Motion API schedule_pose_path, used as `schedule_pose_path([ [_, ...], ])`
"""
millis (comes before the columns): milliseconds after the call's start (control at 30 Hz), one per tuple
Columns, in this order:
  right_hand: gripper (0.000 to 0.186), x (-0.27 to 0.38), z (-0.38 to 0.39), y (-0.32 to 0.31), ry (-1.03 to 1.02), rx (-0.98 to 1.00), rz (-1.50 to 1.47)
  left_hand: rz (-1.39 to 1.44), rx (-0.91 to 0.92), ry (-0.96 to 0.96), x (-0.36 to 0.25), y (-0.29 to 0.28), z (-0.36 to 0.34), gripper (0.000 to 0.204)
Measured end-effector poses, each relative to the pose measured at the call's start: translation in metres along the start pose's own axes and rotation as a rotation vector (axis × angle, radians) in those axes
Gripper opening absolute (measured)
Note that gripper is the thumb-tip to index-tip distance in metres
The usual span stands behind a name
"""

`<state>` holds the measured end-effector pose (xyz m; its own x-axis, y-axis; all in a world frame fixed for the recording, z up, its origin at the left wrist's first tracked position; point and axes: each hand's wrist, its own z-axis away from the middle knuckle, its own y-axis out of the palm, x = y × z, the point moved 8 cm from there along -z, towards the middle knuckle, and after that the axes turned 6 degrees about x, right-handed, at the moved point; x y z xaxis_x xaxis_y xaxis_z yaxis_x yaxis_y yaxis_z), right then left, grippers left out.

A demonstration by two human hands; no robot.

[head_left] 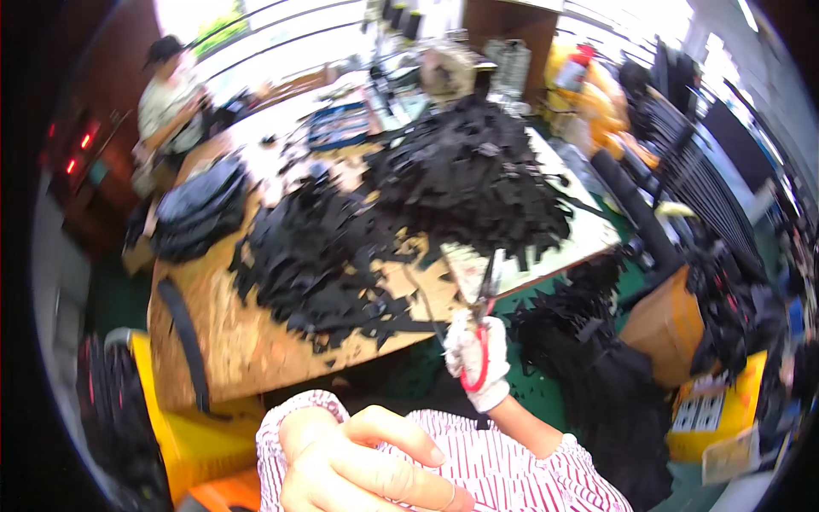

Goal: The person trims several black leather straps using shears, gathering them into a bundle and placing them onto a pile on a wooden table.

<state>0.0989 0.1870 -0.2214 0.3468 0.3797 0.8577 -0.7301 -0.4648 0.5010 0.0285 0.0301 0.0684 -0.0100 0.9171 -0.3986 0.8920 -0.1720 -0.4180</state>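
My right hand [496, 350], in a white glove, grips a pair of scissors [486, 303] by the red handles. The blades point away from me, over the near edge of the pale board [546, 260]. Beyond their tips lies a large heap of black cut fabric pieces [478, 171]. A second pile of black pieces [311, 256] spreads over the wooden table [256, 358] to its left. Bare and close to the camera, my left hand [367, 465] is in front of my striped top, fingers stretched out and apart, with nothing visible in it.
A black strip [183, 337] lies on the table's left side, with stacked dark bundles [200, 209] behind it. More black material [589, 367] fills the floor at right beside a cardboard box [670, 328]. Another person [175, 107] stands at the far left. A blue tray [339, 126] sits farther back.
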Motion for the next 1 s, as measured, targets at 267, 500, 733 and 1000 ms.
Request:
schedule_pose_path([
  [267, 0.014, 0.007, 0.018, 0.044, -0.045, 0.275, -0.117, -0.026, -0.014, -0.152, -0.029, 0.030, 0.046, 0.008],
  [500, 0.014, -0.015, 0.041, 0.048, 0.056, 0.314, -0.143, -0.134, -0.554, -1.151, 0.060, 0.028, 0.204, 0.011],
  [733, 0.011, -0.034, 0.037, 0.035, 0.079, 0.272, -0.047, -0.319, -0.719, -1.416, 0.057, 0.033, 0.318, 0.015],
  [1000, 0.025, -0.042, 0.028, 0.028, 0.162, 0.213, -0.019, -0.936, -0.530, -1.091, 0.100, -0.039, 0.303, 0.007],
])
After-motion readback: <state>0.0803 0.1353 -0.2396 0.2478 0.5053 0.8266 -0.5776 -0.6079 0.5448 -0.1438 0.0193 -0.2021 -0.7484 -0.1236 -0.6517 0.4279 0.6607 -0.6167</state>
